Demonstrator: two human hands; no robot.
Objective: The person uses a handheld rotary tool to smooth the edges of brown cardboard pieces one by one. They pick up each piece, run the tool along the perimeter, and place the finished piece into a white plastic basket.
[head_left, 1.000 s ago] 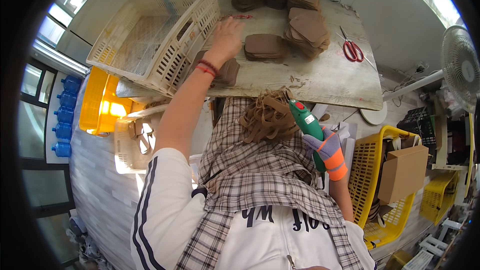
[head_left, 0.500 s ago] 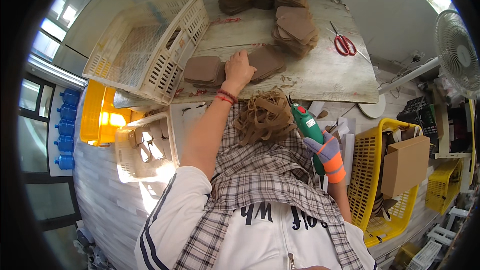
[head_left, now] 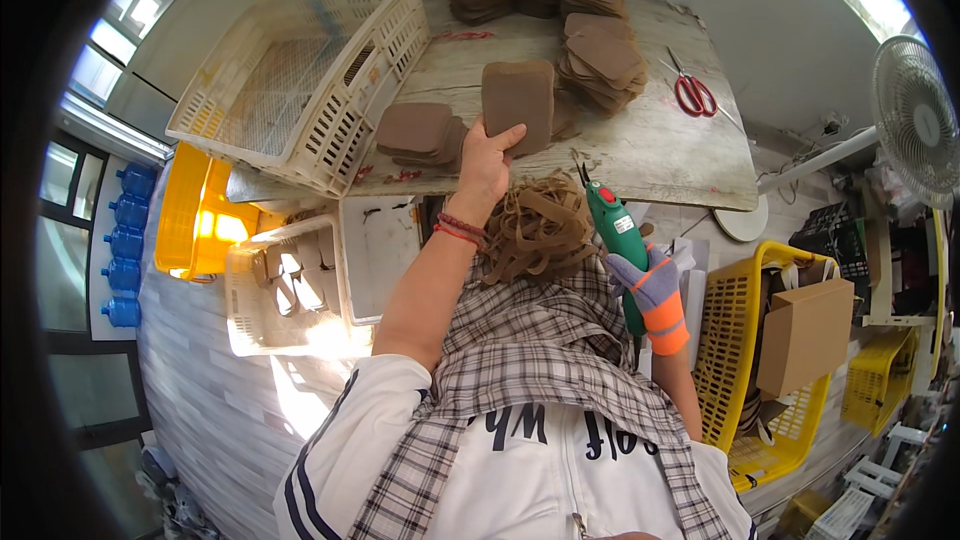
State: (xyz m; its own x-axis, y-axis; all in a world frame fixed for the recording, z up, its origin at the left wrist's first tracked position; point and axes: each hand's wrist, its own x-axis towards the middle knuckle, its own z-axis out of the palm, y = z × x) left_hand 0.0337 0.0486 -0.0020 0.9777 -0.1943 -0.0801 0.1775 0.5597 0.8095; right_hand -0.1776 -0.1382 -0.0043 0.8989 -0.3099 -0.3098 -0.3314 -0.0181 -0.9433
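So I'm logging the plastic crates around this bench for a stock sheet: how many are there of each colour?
White or cream crates: 2, one on the table, one below it
Yellow crates: 3, left, right with a cardboard box, far right
Total: 5

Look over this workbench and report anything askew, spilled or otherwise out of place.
The white lattice crate sits tilted, overhanging the table's left edge. The brown stack near the red scissors is fanned out unevenly. A tangle of brown strips lies loose in the lap. Nothing looks spilled or damaged.
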